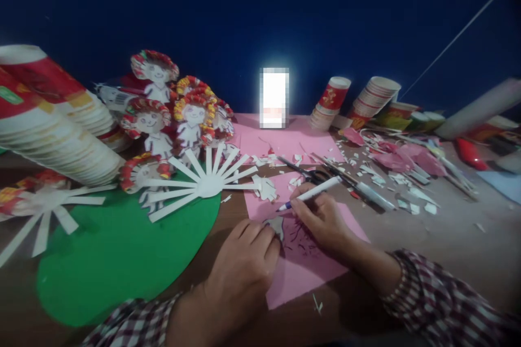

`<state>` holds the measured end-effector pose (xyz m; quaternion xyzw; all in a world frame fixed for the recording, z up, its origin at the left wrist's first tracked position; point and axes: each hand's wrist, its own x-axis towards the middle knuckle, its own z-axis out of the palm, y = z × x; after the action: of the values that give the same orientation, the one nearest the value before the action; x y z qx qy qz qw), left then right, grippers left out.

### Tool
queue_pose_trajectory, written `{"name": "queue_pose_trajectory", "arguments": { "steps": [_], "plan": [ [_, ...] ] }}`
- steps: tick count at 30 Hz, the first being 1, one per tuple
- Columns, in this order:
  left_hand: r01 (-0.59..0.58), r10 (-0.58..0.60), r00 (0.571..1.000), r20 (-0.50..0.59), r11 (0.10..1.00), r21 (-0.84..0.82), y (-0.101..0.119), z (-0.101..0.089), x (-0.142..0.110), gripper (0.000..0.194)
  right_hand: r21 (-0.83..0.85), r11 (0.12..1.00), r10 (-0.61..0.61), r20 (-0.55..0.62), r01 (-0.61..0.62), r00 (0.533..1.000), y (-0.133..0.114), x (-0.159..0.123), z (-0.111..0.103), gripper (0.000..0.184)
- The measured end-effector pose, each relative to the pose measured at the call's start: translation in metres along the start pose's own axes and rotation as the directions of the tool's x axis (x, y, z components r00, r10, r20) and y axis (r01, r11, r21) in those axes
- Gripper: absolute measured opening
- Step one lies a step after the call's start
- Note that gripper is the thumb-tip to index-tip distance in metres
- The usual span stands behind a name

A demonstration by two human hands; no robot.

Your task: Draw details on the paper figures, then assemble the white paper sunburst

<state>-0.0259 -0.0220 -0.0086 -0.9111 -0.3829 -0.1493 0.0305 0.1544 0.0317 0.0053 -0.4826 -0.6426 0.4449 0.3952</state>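
My right hand point(321, 219) is closed around a white pen point(311, 193), its tip pointing left over a pink paper sheet point(297, 271) that carries dark drawn lines. My left hand point(244, 260) lies with curled fingers on the sheet's left edge, pressing a small grey-white paper piece point(277, 225) against it. Both hands are close together above the pink sheet, at the near middle of the table.
A green sheet point(109, 260) lies at the left with white cut-cup fans point(207, 184) and paper-cup dolls point(191, 119) on and behind it. Stacked paper cups lie far left point(52, 130) and stand at the back right point(374, 92). Scissors point(309, 173), markers point(370, 192) and paper scraps litter the right.
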Motion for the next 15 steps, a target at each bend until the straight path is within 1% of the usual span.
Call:
{"name": "queue_pose_trajectory", "arguments": {
  "steps": [3,8,12,15],
  "plan": [
    [-0.015,0.015,1.0,0.004,1.0,-0.011,-0.0001,-0.002,0.0003,0.021,-0.045,0.999,-0.007,0.016,0.008,1.0,0.0018,-0.0017,-0.0006,0.011],
    [-0.034,0.034,0.999,-0.032,0.999,-0.007,-0.0008,-0.0018,0.001,0.023,-0.161,0.984,-0.078,0.024,0.081,0.997,0.0007,-0.0057,-0.0025,0.002],
    [-0.021,0.02,0.996,-0.085,1.0,-0.004,-0.0012,-0.0007,0.0015,0.022,-0.183,0.977,-0.096,0.092,0.112,0.991,0.0002,-0.0065,-0.0026,0.006],
    [-0.012,0.012,0.997,-0.07,1.0,-0.002,-0.0011,-0.0012,0.0016,0.023,-0.169,0.976,-0.118,0.12,0.137,0.986,0.0003,-0.0051,-0.0021,0.007]
  ]
}}
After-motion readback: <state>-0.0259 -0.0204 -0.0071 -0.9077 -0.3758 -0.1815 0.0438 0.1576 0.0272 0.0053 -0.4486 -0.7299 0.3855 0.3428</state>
